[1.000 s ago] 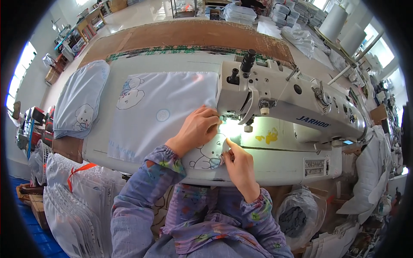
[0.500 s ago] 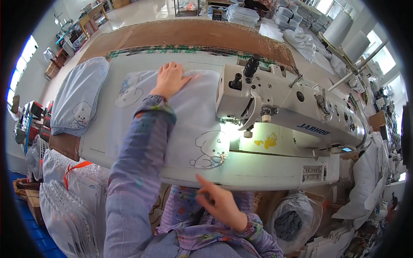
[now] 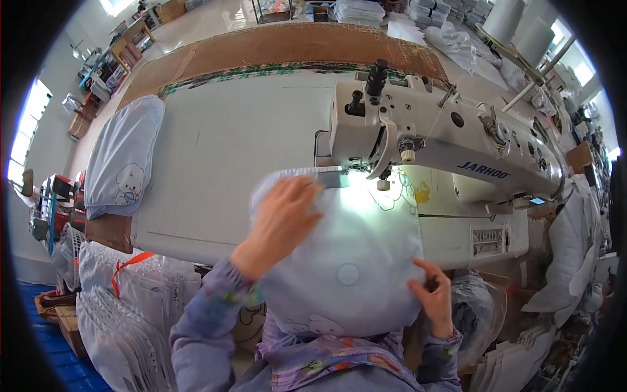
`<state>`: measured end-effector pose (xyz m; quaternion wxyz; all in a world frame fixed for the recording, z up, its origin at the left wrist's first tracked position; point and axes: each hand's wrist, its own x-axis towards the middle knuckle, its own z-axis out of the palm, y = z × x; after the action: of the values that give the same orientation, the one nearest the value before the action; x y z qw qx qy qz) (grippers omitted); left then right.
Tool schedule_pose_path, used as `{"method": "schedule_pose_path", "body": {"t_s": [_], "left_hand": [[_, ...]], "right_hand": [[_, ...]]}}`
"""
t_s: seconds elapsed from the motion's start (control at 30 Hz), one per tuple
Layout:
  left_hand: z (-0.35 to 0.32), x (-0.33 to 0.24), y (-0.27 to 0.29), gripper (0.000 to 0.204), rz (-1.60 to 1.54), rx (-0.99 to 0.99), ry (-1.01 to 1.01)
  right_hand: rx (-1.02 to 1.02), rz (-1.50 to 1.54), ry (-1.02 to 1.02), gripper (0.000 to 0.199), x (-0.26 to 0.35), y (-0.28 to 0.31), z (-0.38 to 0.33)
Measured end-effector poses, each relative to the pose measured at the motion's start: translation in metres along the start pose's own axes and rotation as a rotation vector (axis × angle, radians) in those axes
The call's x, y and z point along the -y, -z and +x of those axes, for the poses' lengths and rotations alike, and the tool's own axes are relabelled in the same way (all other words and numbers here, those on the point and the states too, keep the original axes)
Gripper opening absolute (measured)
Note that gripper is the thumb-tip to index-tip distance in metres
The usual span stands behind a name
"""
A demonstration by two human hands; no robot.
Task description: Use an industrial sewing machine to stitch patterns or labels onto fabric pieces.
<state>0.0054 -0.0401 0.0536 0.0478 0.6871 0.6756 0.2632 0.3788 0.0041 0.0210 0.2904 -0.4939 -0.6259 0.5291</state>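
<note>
The pale blue printed fabric piece [image 3: 339, 261] lay at the near edge of the white worktop [image 3: 222, 163], with its far edge reaching under the lit needle area of the grey-white industrial sewing machine [image 3: 444, 150]. The near part of the fabric hung over the worktop edge toward the person's lap.

The left hand [image 3: 282, 222] rested palm-down on the upper left part of the fabric, just beside the machine's needle area. Its fingers [image 3: 305, 191] were spread and bent over the cloth, pressing it rather than pinching it.

The right hand [image 3: 434, 294] held the lower right edge of the same fabric. Its fingers [image 3: 426, 266] were curled closed on the cloth edge, with the thumb side toward the fabric.

A small printed circle showed near the middle of the fabric, between the two hands.

A stack of light blue fabric pieces with a cartoon print [image 3: 124, 157] lay at the left end of the worktop, well apart from both hands. Bundles of white fabric [image 3: 124, 294] stood below the worktop on the person's left.
</note>
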Motion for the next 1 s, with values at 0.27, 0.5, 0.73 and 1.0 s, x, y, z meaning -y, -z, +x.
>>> {"method": "schedule_pose_path", "body": {"t_s": [0.27, 0.5, 0.73, 1.0], "left_hand": [[0.022, 0.006, -0.048, 0.046, -0.025, -0.032, -0.075], [0.020, 0.007, -0.045, 0.045, -0.001, -0.047, -0.058], [0.032, 0.017, -0.048, 0.041, -0.026, -0.068, -0.097], [0.045, 0.027, -0.045, 0.042, -0.009, -0.027, -0.092]], "right_hand": [[0.087, 0.002, -0.030, 0.040, -0.007, -0.029, -0.021], [0.231, 0.043, -0.100, 0.058, 0.009, -0.022, -0.030], [0.279, 0.007, -0.089, 0.057, 0.007, -0.025, -0.035], [0.288, -0.007, -0.064, 0.054, 0.015, -0.024, -0.025]]}}
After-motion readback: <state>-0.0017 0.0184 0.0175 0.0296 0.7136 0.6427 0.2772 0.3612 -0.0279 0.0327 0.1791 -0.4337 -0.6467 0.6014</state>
